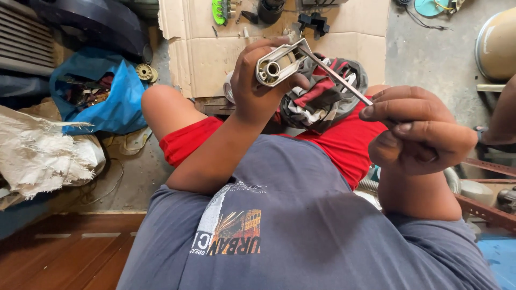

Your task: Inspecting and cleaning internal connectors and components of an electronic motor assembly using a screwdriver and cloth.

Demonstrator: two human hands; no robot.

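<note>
Left hand (258,86) clamped around pale metal bracket (279,64), held up above the lap; right hand (419,129) pinching thin steel rod (336,75), tip at the bracket's edge. Best kept steady, bracket braced, rod aligned straight, pressure gentle.

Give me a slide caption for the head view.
Left hand grips a grey metal casting; right hand works a thin metal rod into it.
</note>
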